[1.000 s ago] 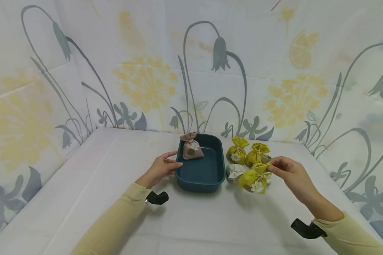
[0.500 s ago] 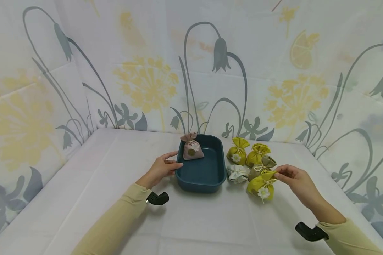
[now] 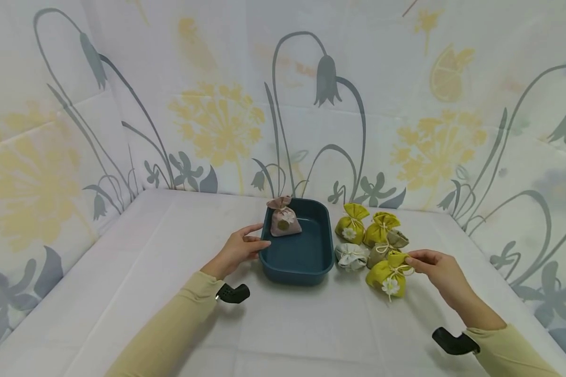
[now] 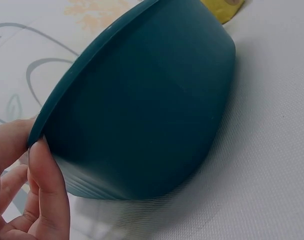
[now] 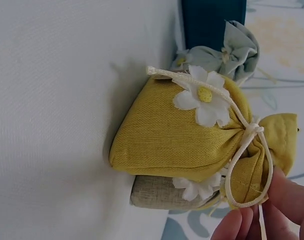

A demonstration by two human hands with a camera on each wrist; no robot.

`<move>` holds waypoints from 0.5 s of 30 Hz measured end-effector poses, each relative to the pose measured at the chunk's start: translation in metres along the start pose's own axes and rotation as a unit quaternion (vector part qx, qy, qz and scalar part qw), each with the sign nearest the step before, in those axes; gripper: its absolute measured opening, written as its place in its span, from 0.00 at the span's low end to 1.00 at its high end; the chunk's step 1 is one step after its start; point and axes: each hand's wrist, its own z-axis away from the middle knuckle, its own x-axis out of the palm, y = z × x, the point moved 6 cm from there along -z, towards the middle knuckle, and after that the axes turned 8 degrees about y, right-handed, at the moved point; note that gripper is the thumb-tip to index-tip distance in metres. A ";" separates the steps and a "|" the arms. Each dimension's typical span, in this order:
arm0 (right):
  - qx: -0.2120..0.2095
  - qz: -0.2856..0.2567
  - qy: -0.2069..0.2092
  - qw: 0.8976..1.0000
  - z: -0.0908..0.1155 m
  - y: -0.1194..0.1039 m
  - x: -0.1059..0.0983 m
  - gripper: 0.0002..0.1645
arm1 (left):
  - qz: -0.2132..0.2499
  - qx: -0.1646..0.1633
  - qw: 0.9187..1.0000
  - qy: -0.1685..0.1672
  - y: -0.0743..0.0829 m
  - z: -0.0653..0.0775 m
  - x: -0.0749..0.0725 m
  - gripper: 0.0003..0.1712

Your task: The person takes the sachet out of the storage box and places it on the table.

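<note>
My left hand (image 3: 236, 250) pinches the left rim of a dark teal plastic basin (image 3: 296, 275), thumb and fingers on either side of the edge, as the left wrist view shows. Inside the basin, a pink drawstring pouch (image 3: 285, 222) leans at the back left. To the right, my right hand (image 3: 441, 269) pinches the gathered top of a yellow drawstring pouch (image 3: 382, 277). That pouch bears a white fabric flower (image 5: 204, 95) and a cream cord. Right behind it sits a grey-brown pouch (image 5: 157, 192), partly hidden.
A pale grey pouch (image 3: 350, 256) lies beside the basin's right wall. Two more yellow pouches, the left one (image 3: 350, 228) and the right one (image 3: 378, 230), stand behind it. A patterned cloth wall (image 3: 217, 131) closes off the back of the white table (image 3: 283, 330).
My right hand has brought the yellow pouch nearer and a little to the right, down in front of the grey-brown pouch. The left hand and basin have stayed put.
</note>
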 end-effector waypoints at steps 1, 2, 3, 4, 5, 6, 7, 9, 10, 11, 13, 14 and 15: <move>-0.001 0.008 0.004 1.000 0.000 -0.001 -0.001 0.28 | -0.001 0.000 1.000 0.001 0.000 0.000 0.000 0.36; -0.003 0.014 0.008 1.000 0.001 -0.001 -0.002 0.29 | 0.000 0.000 1.000 0.001 0.000 0.000 0.000 0.36; -0.003 0.016 0.011 1.000 0.001 -0.002 -0.003 0.30 | 0.000 0.000 1.000 0.002 0.000 0.000 0.000 0.36; -0.005 0.016 0.014 1.000 0.002 -0.003 -0.004 0.30 | -0.001 0.000 1.000 0.002 0.000 0.000 0.000 0.36; -0.006 0.016 0.016 1.000 0.002 -0.004 -0.005 0.31 | 0.000 0.000 1.000 0.002 0.000 0.000 0.000 0.36; -0.005 0.016 0.018 1.000 0.002 -0.004 -0.006 0.32 | 0.000 -0.001 1.000 0.003 0.000 0.000 -0.001 0.36; -0.004 0.014 0.019 1.000 0.003 -0.005 -0.006 0.32 | 0.001 -0.002 1.000 0.003 -0.001 0.000 -0.001 0.36; -0.002 0.011 0.020 1.000 0.003 -0.007 -0.007 0.32 | 0.001 -0.004 1.000 0.003 -0.001 0.000 -0.001 0.36; -0.003 0.010 0.021 1.000 0.004 -0.008 -0.007 0.32 | 0.001 -0.003 1.000 0.004 -0.001 0.000 -0.001 0.36; -0.003 0.010 0.022 1.000 0.004 -0.009 -0.007 0.33 | 0.002 -0.003 1.000 0.003 -0.001 -0.001 -0.001 0.36; -0.008 0.011 0.026 1.000 0.005 -0.014 -0.007 0.32 | 0.001 -0.001 1.000 0.002 -0.001 -0.001 0.000 0.35; -0.010 0.013 0.028 0.999 0.005 -0.016 -0.007 0.33 | 0.001 -0.001 1.000 0.002 -0.001 -0.001 0.000 0.35; -0.012 0.013 0.030 0.999 0.005 -0.019 -0.007 0.32 | 0.002 -0.001 1.000 0.001 -0.001 -0.001 0.000 0.35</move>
